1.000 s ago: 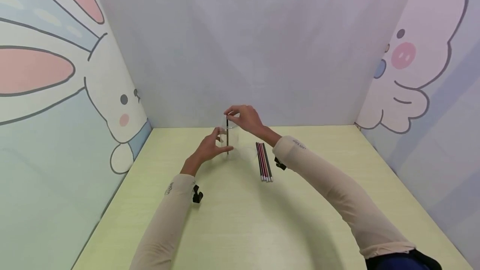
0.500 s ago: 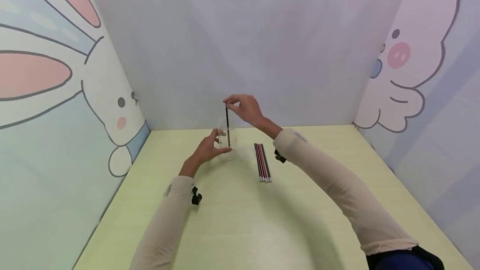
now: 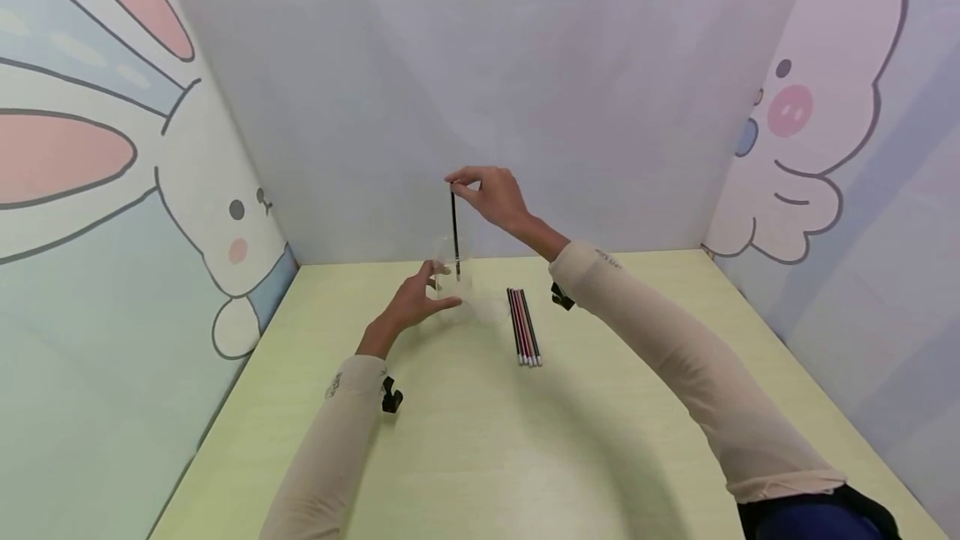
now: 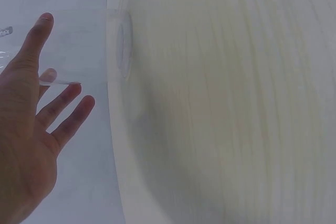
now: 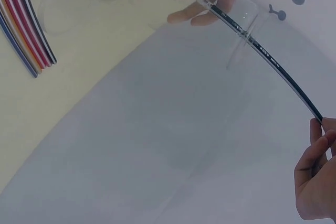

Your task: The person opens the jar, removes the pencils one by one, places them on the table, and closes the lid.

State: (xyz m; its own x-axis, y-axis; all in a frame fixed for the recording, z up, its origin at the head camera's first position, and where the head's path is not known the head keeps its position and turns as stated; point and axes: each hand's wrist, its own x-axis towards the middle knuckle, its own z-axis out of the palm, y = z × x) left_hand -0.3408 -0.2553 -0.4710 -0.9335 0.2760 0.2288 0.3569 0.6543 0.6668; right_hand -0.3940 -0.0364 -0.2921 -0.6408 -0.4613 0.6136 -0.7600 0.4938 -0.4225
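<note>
My left hand (image 3: 408, 302) holds a clear cylindrical cup (image 3: 467, 277) at the back of the table, thumb on the near side and fingers round the far side. In the left wrist view, the thumb and fingers lie along the wall of the transparent cup (image 4: 79, 45). Above it, my right hand (image 3: 497, 198) pinches the top end of a dark pencil (image 3: 454, 223) between thumb and fingertips. The pencil stands nearly upright, its pale-tipped lower end inside the cup, raised off the bottom. The right wrist view shows the pencil (image 5: 283, 72) crossing the cup's rim.
Several striped and dark pencils (image 3: 524, 327) lie side by side on the table, right of the cup, pale ends toward me. Between them and the cup lies a clear round disc (image 5: 68, 3). A grey wall (image 3: 600, 107) rises right behind the table's back edge.
My right hand has risen, drawing the pencil upward so that more of it stands above the cup's rim. The left hand keeps its hold on the cup; the head view has shifted slightly.
</note>
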